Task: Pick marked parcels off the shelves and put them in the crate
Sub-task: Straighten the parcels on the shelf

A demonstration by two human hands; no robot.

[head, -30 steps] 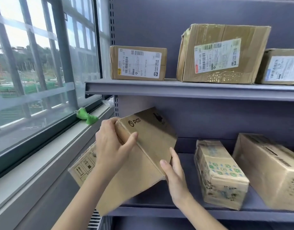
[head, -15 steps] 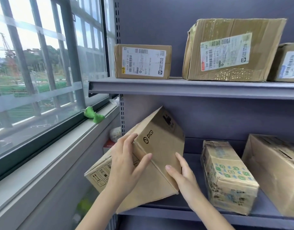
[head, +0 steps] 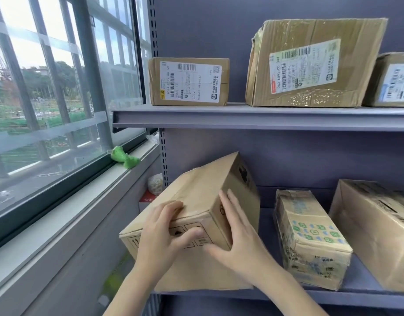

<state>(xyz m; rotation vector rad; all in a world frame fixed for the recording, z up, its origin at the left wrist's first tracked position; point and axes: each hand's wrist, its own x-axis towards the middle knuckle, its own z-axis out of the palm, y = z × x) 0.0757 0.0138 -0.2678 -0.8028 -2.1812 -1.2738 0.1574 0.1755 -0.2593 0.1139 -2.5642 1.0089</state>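
1. Box (head: pixel 203 197) of plain brown cardboard sits tilted at the left end of the lower shelf (head: pixel 333 297), its near left corner hanging past the shelf's edge toward the window (head: pixel 59 87)
2. Long axis runs from near left to far right, and the far right end is raised toward the back panel
3. Left hand (head: pixel 161 238) grips the near top edge, fingers curled over it and thumb pressed on the front face
4. Right hand (head: pixel 236 242) holds the right end face, fingers straight and flat against it, thumb under the near corner
5. Front face shows printed handling symbols, among them up-arrows; the end face carries a round logo mostly hidden by the fingers and a dark mark I cannot read
6. Beside it stands a taped parcel (head: pixel 310 238) with green and blue icons, then a big carton (head: pixel 376 233)
7. Upper shelf (head: pixel 242 117) bears a small box (head: pixel 188 81) with a white barcode label, a large box (head: pixel 310 62) whose label reads "940 E591-00 344", and an edge box (head: pixel 392 80)
8. Green thing (head: pixel 124 156) lies on the sill
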